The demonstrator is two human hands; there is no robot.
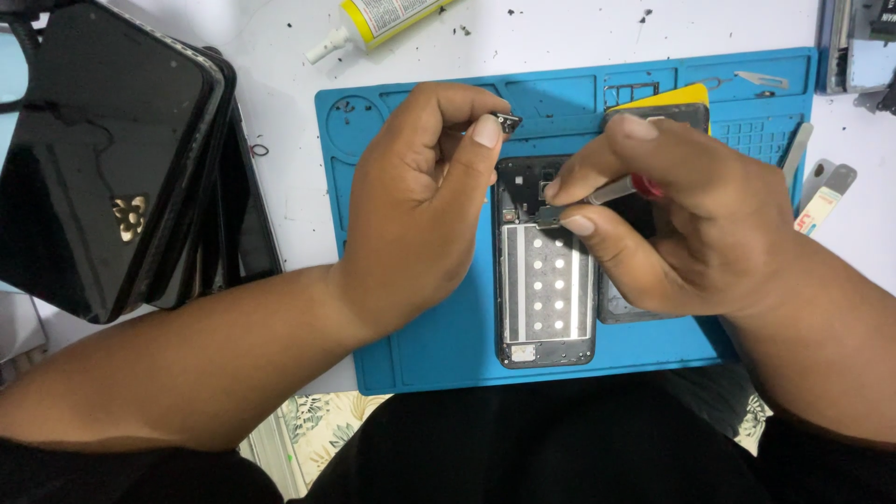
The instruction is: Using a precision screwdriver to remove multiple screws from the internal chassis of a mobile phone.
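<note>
An opened phone frame (546,289) lies on a blue repair mat (429,336), its metal plate with white dots facing up. My left hand (420,205) hovers over the mat's left part and pinches a tiny dark part (507,120) between thumb and forefinger. My right hand (672,219) is above the phone's upper end, holding a thin tool (616,191) with a red band and a small grey part (549,217) at its fingertips. Another dark phone panel (653,117) lies partly under my right hand.
A stack of black phone backs (103,159) sits at the left. A yellow glue tube (373,19) lies at the top. A yellow card (677,95), a metal blade (761,80) and pry tools (821,191) lie at the right.
</note>
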